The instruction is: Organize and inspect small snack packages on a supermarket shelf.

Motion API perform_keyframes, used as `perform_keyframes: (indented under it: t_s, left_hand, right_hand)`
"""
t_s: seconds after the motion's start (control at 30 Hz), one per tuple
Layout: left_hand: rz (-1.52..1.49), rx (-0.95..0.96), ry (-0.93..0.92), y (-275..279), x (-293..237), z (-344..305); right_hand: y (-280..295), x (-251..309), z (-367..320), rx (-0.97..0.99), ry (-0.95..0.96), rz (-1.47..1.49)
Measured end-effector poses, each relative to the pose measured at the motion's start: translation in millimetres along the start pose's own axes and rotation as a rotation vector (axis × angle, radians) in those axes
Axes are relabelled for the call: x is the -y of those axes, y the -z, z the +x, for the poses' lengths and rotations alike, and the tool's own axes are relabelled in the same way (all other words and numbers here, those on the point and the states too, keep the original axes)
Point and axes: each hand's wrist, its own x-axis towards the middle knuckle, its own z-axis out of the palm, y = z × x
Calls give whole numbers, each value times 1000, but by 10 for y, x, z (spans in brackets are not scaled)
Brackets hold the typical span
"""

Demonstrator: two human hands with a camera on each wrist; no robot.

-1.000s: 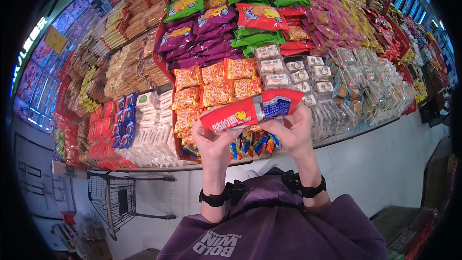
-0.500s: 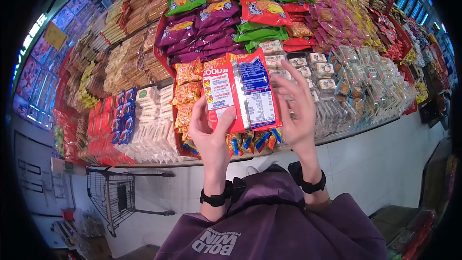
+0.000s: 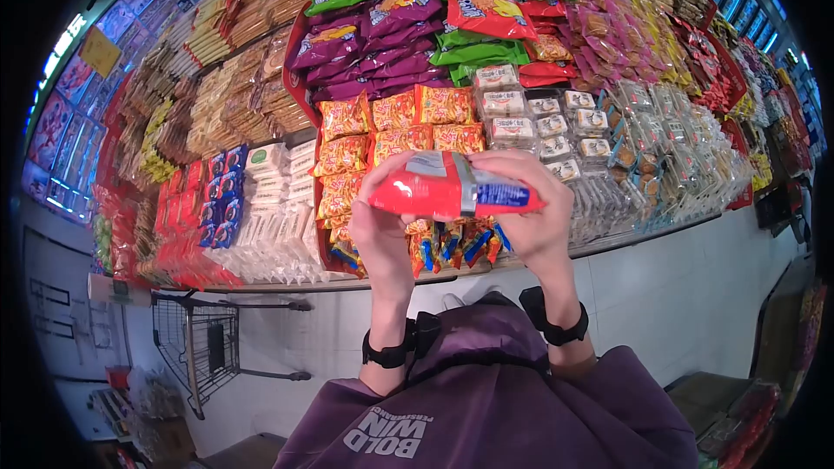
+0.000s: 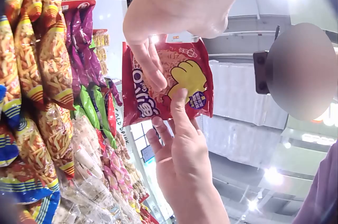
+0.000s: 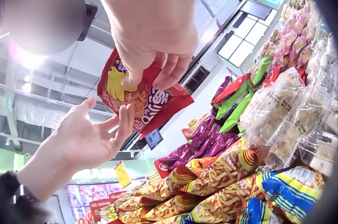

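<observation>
A red snack packet (image 3: 426, 193) is held between both hands above the display, tilted so its bottom edge faces the head camera. My left hand (image 3: 382, 239) grips its left end, and my right hand (image 3: 534, 213) grips its right end. The left wrist view shows the packet's front (image 4: 177, 84) with a yellow cartoon hand, the right thumb (image 4: 180, 110) lying on it. In the right wrist view the packet (image 5: 137, 94) hangs below my right hand (image 5: 150, 39), with the left fingers (image 5: 125, 124) against its lower edge.
Orange snack packets (image 3: 395, 143) lie in rows just beyond the hands. Purple bags (image 3: 326, 43) and green bags (image 3: 478, 54) are piled farther back, with white packs (image 3: 278, 208) at the left and clear-wrapped packs (image 3: 686, 165) at the right. A shopping cart (image 3: 204, 343) stands at the lower left.
The packet turned from edge-on to its printed back facing the head camera, then tilted edge-on again. My right hand, with fingers spread half a second ago, now grips the right end.
</observation>
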Motion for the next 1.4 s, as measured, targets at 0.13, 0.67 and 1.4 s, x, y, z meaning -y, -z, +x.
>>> perform_keyframes:
  t_s: [0.13,0.67,1.4]
  left_hand:
    - [-103,80,0,90,74,-10]
    - [109,-11,-44,-93,-12,-53]
    - [792,162,-539,-179,-24,-19]
  right_hand:
    - [-43,58,-22,-75,-50,-51]
    - [36,116,-30,-57,-17,6]
    - [-131,220,-111,54,-325,405]
